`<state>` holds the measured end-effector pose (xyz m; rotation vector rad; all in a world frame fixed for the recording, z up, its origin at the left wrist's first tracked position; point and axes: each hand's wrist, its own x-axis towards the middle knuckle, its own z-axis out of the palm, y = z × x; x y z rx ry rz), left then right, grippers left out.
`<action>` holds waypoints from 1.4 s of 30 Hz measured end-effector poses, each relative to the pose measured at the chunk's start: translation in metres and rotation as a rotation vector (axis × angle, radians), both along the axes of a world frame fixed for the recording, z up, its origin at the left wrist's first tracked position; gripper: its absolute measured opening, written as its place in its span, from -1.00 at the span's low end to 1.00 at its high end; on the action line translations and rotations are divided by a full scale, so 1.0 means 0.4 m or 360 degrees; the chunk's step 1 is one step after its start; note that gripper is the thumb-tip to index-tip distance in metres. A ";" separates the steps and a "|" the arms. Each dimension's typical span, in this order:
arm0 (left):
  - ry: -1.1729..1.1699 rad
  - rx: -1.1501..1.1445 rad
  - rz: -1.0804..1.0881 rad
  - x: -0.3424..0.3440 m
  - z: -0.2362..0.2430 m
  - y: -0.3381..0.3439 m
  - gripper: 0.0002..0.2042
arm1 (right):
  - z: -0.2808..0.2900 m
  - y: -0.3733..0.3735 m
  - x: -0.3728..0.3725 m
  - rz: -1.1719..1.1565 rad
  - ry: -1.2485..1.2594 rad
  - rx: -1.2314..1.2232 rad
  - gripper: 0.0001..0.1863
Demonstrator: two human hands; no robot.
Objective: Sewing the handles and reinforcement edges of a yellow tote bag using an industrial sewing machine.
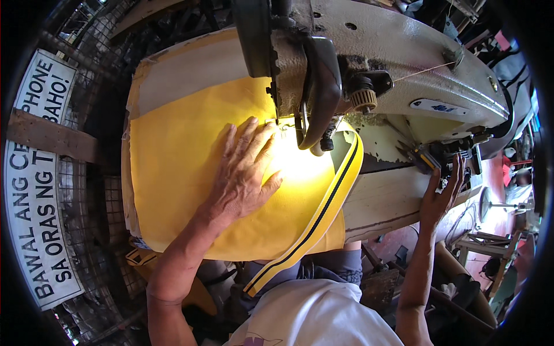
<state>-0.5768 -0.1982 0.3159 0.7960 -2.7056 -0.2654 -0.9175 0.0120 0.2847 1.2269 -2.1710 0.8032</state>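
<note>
My left hand (245, 170) lies flat with fingers spread on a large yellow fabric sheet (179, 167), its fingertips close to the needle area (277, 118) of a sewing machine (398, 63). A yellow strap with a dark centre stripe (323, 219) curves from under the presser-foot area and hangs over the sheet's front edge. At the machine's right end, my right hand (441, 193) reaches up with fingers stretched and apart, against or beside the wheel end (473, 158). Nearby on the machine bed is a small yellow-and-black tool (426, 158); its exact kind is unclear.
A bright lamp lights the sewing spot. A thread runs along the machine arm to a tension knob (363, 101). Wire mesh with a white lettered sign (43, 179) stands at left. A wooden stand (487, 248) and a fan (490, 202) are at right.
</note>
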 end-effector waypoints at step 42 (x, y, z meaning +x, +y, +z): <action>-0.0127 0.0008 -0.0030 0.003 -0.009 -0.015 -0.29 | 0.100 -0.015 -0.125 0.0059 0.0208 -0.0279 -0.53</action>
